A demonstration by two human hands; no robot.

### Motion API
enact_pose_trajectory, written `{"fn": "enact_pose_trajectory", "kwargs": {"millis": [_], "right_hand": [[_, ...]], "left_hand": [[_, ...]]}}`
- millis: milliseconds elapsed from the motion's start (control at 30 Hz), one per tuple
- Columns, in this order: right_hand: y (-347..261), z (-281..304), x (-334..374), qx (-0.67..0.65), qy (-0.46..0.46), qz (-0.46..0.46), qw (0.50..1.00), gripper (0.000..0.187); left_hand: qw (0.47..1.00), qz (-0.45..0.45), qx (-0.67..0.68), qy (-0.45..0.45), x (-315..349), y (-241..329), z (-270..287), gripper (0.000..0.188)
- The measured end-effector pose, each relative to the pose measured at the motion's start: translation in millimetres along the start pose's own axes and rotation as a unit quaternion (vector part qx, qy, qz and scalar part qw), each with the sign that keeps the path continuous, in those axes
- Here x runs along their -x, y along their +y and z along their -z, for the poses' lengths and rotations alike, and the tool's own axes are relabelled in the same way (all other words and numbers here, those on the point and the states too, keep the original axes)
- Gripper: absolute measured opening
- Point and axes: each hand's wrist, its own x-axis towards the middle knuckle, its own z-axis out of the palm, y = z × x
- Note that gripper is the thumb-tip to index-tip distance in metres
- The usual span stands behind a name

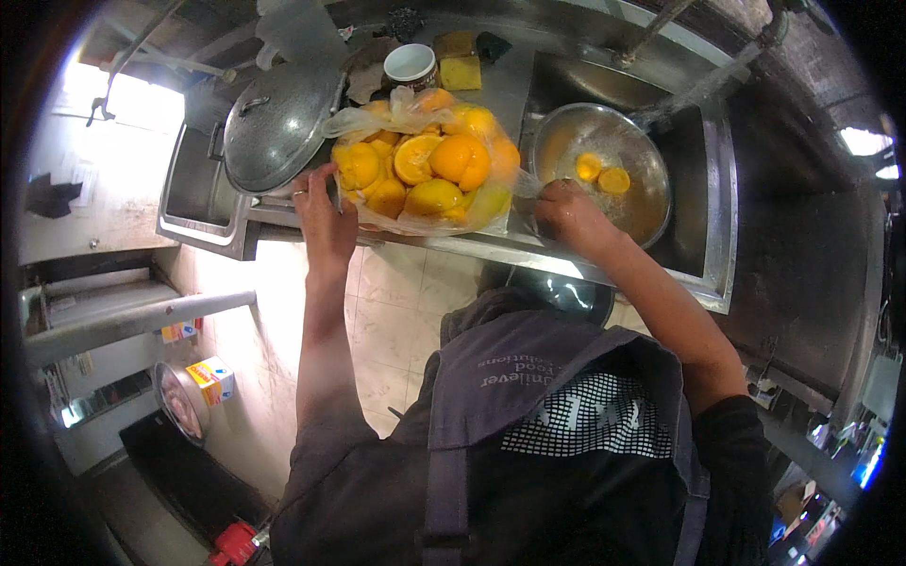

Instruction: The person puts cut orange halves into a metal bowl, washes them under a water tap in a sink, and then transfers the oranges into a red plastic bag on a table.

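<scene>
The left hand [326, 212] has bent fingers at the left end of the bag of oranges [422, 184]; I can't tell if it grips. The right hand [572, 215] is curled, pinching the bag's right edge. The bag lies between both hands, longer side to side. The metal bowl [640, 203] is just beside the right hand; the gray lid [283, 127] is near the left.

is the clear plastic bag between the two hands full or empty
Full, or close to it: orange citrus fruit bulges the clear plastic bag, with a cut face showing.
</scene>
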Motion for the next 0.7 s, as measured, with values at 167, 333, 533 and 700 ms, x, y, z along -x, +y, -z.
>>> {"fn": "enact_pose_trajectory", "kwargs": {"millis": [167, 333, 533, 700], "right_hand": [[-43.7, 29.2, -37.3, -0.130, 0.239, 0.002, 0.962, 0.020], [-55.9, 40.2, -110.6, 0.026, 0.078, 0.029, 0.996, 0.033], [-40.3, 39.4, -124.7, -0.089, 0.033, -0.063, 0.993, 0.043], [19.8, 33.1, -73.5, -0.692, 0.216, -0.090, 0.683, 0.055]], "left_hand": [[0.975, -0.017, 0.112, -0.192, 1.3, 56.0, -12.1, 0.043], [0.974, -0.018, -0.008, -0.225, 2.4, 88.5, -22.3, 0.049], [0.988, -0.058, 0.055, -0.135, 17.5, 73.6, -34.9, 0.050], [0.922, 0.150, 0.357, -0.023, 19.7, 52.3, -43.4, 0.043]]}}
